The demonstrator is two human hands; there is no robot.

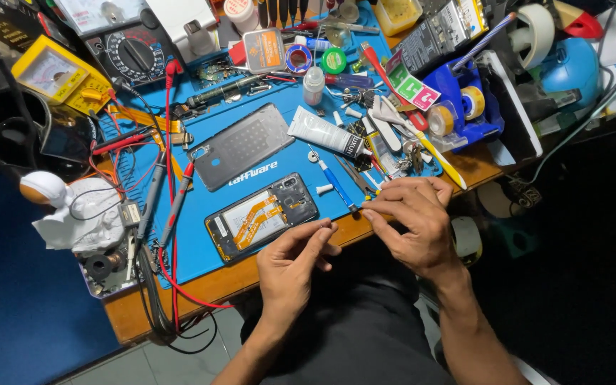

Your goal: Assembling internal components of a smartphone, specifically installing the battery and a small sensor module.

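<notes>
An opened phone (261,216) lies face down on the blue work mat (201,242), its orange ribbon cable and battery exposed. Its grey back cover (240,146) rests just beyond it. My left hand (292,265) hovers at the mat's near edge beside the phone, thumb and forefinger pinched on something too small to make out. My right hand (413,217) is to the right, fingertips closed on the tip of a blue-handled screwdriver (336,184) that lies across the mat.
A white glue tube (324,133), tweezers, tape rolls (473,102) in a blue dispenser, small bottles and tools crowd the far right. Multimeters (130,50) and red and black probe leads (172,199) occupy the left. A white figurine (73,210) stands at the left edge.
</notes>
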